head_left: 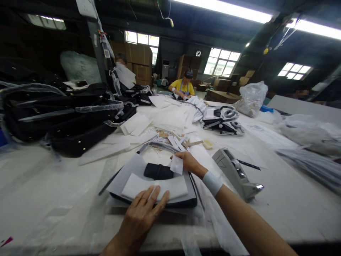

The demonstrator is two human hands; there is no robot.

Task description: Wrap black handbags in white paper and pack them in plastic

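A black handbag [183, 203] lies flat on the white table in front of me, with white sheeting over its face. My left hand [145, 209] rests on it with fingers spread, pressing on a folded strip of white foam [160, 186]. Just beyond that strip sits a small black strap or flap piece [157, 172]. My right hand [189, 163] pinches a small white translucent sheet [176, 165] at the bag's far right corner. A plastic-wrapped handle [156, 145] arches at the bag's far edge.
Right of the bag stands a grey tape dispenser [234, 174]. Black bags [66, 117] are piled at the left, and more wrapped bags [222, 121] lie at the back right. Paper scraps [178, 140] and white sheets [170, 113] cover the middle. A co-worker [183, 87] sits across the table.
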